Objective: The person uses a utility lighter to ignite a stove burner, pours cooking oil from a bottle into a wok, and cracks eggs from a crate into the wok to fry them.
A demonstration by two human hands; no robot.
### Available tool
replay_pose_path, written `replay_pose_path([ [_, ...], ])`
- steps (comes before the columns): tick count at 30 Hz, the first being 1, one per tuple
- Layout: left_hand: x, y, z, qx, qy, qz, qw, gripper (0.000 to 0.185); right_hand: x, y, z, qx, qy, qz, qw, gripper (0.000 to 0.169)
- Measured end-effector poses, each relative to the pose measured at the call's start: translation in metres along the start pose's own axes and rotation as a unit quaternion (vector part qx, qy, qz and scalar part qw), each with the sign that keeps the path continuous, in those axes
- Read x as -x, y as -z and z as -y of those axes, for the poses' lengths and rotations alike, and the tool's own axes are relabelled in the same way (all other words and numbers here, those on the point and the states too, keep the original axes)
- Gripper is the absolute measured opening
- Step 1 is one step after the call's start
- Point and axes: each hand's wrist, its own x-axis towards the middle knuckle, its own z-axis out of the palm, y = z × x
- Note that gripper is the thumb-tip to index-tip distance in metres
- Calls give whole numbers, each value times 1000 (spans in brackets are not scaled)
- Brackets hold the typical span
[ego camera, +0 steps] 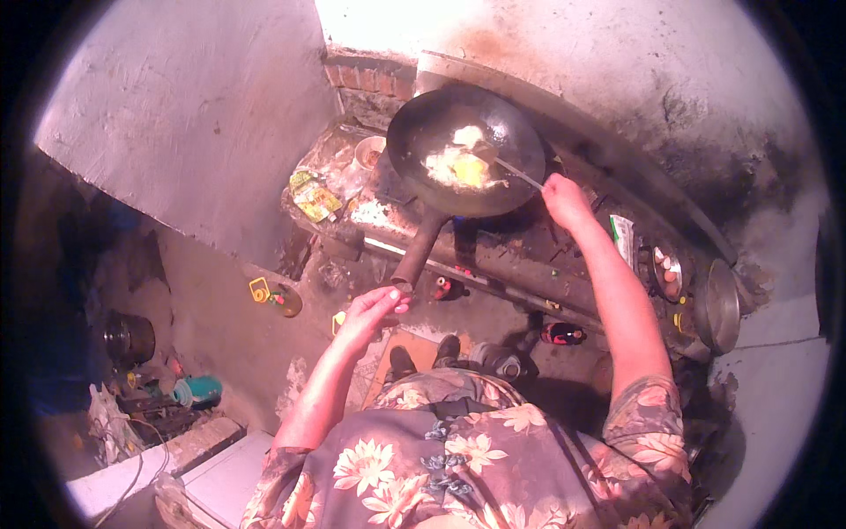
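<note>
A large dark wok (423, 175) sits tilted over the stove, its long tubular handle (423, 248) pointing down towards me. My left hand (377, 307) pinches the end of that handle between thumb and fingers. With my right hand (567, 202) closed in a fist, I hold the thin metal handle of a spatula (519, 173). The spatula's head reaches into the wok, against what looks like a frying egg (469, 170) with a yellow middle and white edges. A second white patch lies just above the yellow part.
A small bowl (370, 153) and a yellow-green packet (316, 198) stand left of the wok. On the right are a dish of eggs (667, 272), a white-green packet (622, 239) and a metal basin (720, 307). Dark bottles (562, 334) and a kettle (505, 365) are below the counter.
</note>
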Motion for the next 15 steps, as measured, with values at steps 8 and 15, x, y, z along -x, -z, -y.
replay_pose_path([
  [8, 0, -4, 4, 21, 7, -15, 1000, 47, 20, 24, -48, -78, 0, 99, 992, 15],
  [15, -3, 4, 2, 28, -5, 17, 999, 45, -4, 0, 8, -80, 63, 89, 991, 22],
])
